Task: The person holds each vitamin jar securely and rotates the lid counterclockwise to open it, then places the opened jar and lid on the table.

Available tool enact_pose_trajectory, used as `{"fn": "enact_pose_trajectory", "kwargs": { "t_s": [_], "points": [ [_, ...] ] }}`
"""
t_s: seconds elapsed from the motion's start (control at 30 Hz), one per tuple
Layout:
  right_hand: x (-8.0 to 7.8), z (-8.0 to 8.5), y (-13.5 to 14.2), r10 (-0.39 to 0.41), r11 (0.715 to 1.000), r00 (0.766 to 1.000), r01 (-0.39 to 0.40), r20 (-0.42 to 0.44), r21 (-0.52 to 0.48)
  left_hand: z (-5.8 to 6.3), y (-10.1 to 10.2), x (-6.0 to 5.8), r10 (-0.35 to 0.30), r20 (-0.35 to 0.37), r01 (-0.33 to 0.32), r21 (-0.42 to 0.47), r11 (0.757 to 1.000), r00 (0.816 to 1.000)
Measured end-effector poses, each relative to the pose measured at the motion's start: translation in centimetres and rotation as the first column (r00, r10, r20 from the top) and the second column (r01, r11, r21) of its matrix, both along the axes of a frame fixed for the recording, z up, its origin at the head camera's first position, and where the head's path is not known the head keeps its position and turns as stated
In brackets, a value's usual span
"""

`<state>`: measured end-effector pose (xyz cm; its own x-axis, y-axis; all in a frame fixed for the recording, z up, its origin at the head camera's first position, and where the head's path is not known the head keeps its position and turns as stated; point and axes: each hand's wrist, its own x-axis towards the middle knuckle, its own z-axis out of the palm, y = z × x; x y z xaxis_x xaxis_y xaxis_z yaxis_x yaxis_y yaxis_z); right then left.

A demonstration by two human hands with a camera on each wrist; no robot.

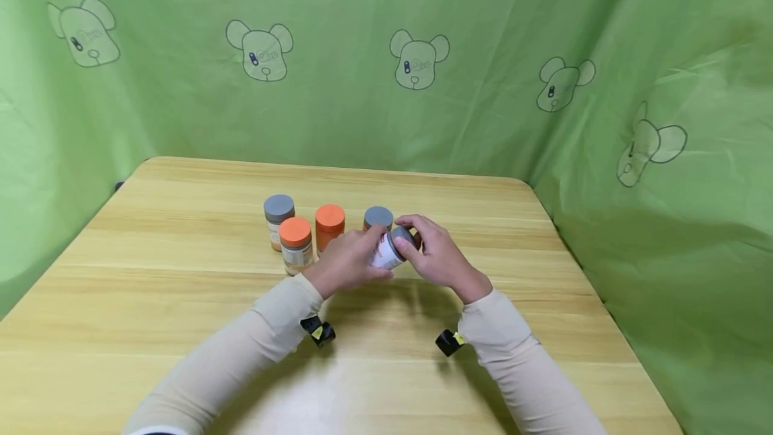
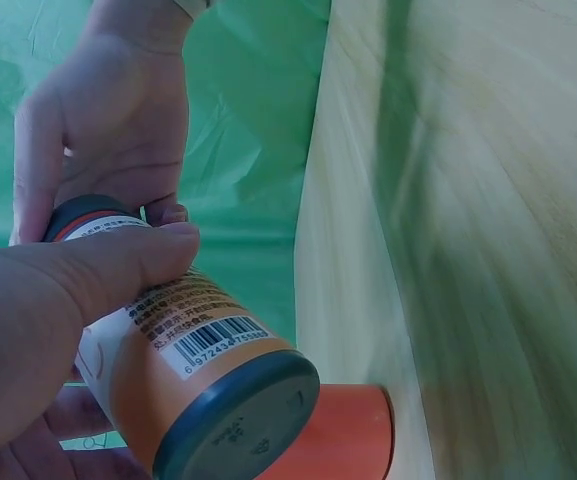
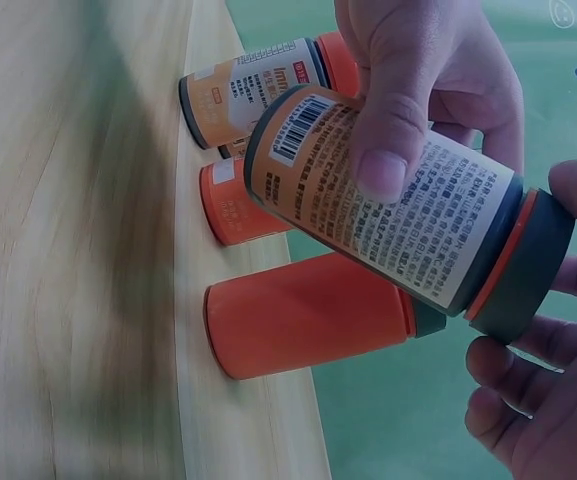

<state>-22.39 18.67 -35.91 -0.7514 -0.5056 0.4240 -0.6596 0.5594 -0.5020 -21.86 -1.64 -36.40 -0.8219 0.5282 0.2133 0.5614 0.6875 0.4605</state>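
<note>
Supplement jar (image 3: 368, 205), 1: orange-and-white label with printed text and a barcode; dark base; dark grey cap (image 3: 530, 270) with a thin orange ring below it. Held tilted above the table (image 1: 121, 287), between both hands.
Left hand (image 1: 349, 262): clamped round the jar's body, thumb across the label.
Right hand (image 1: 442, 254): thumb and fingers gripping the cap.
Standing jars, 4, upright on the table: 1 grey-capped labelled jar (image 1: 275, 233), farthest left; 1 orange-capped labelled jar (image 1: 297, 254), just in front of it; 1 all-orange jar (image 1: 330, 221), to their right; 1 grey-capped orange jar (image 1: 378, 215), behind the held jar, partly hidden.
Backdrop: green curtain (image 1: 344, 126), printed with 5 bear-head outlines.
</note>
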Motion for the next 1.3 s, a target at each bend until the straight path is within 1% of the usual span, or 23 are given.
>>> {"fn": "enact_pose_trajectory", "kwargs": {
  "t_s": [0.17, 0.27, 0.4, 0.5, 0.77, 1.03, 1.1, 1.17, 1.3],
  "points": [
    [-0.1, -0.05, 0.28, 0.023, 1.0, 1.0, -0.023, -0.014, -0.015, 0.14, 0.12, -0.06, 0.003, 0.016, -0.003, 0.005, 1.0, 1.0],
    [-0.08, 0.04, 0.2, -0.006, 1.0, 1.0, 0.006, -0.016, -0.007, 0.2, 0.14, -0.01, 0.006, 0.01, -0.006, 0.0, 1.0, 1.0],
    [0.07, 0.22, -0.06, -0.061, 0.998, 0.998, 0.061, 0.003, 0.015, 0.16, 0.13, 0.09, 0.001, -0.004, -0.001, 0.008, 1.0, 1.0],
    [0.14, 0.24, -0.14, -0.072, 0.997, 0.997, 0.071, 0.025, 0.023, 0.07, 0.13, 0.14, -0.008, -0.013, 0.009, 0.019, 1.0, 1.0],
    [0.21, 0.22, -0.04, -0.034, 0.999, 0.999, 0.033, 0.038, 0.017, -0.01, 0.13, 0.17, -0.013, -0.014, 0.013, 0.034, 0.999, 1.0],
    [0.26, 0.32, 0.36, 0.024, 1.0, 1.0, -0.024, 0.004, -0.011, -0.01, 0.13, -0.07, -0.015, -0.021, 0.016, 0.029, 0.999, 1.0],
    [0.27, 0.37, 0.35, 0.013, 1.0, 1.0, -0.013, -0.009, -0.007, 0.09, 0.15, -0.1, -0.012, -0.013, 0.013, 0.022, 1.0, 1.0],
    [0.29, 0.38, 0.32, -0.017, 1.0, 1.0, 0.017, -0.021, 0.005, 0.18, 0.18, -0.12, -0.012, -0.006, 0.013, 0.023, 1.0, 1.0],
    [0.36, 0.4, 0.2, -0.083, 0.996, 0.997, 0.083, -0.006, 0.031, 0.29, 0.23, -0.08, -0.014, 0.001, 0.014, 0.018, 1.0, 1.0]
  ]
}}
